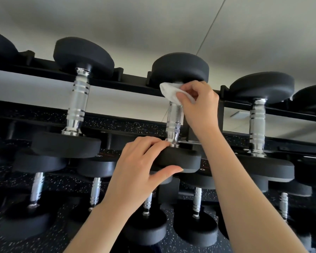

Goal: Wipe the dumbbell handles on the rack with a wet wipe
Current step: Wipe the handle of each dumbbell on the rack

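On the rack's top tier, the right hand [197,105] is pinching a wet wipe [171,93] around a dumbbell handle [173,121] while the left hand [140,167] is gripping its near head [179,158], which could roll off if tugged.

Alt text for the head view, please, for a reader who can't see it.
A right hand presses a white wet wipe around the top of a chrome dumbbell handle on the rack, while the left hand grips that dumbbell's near weight head. More dumbbells sit alongside and below.
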### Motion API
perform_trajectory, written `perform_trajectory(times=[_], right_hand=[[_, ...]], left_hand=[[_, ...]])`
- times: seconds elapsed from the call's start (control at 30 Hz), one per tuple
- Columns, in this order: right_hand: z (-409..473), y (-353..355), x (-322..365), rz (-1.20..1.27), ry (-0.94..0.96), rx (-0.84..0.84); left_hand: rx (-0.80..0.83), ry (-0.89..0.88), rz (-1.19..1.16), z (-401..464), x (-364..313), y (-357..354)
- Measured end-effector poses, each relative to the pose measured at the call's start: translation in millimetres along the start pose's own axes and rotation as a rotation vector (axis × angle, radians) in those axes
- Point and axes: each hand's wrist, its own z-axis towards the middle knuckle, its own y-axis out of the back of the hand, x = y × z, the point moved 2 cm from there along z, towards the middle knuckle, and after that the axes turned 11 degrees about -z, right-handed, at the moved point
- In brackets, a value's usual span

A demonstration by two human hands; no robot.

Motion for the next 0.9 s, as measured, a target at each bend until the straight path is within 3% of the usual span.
perform_trajectory(times=[0.57, 0.73, 0.9], right_hand=[[-55.9, 30.0, -0.3, -0.038, -0.068, 0.583], [-56.8, 34.8, -7.1, -0.065, -0.123, 0.592], [-65.0, 27.7, -12.3, 0.013, -0.232, 0.417]], left_hand=[[-0.088, 0.006, -0.074, -0.5, 1.2, 0.5], [-0.092, -0.005, -0.083, -0.3, 2.8, -0.2], [-0.104, -0.005, -0.087, -0.8, 3.9, -0.9]])
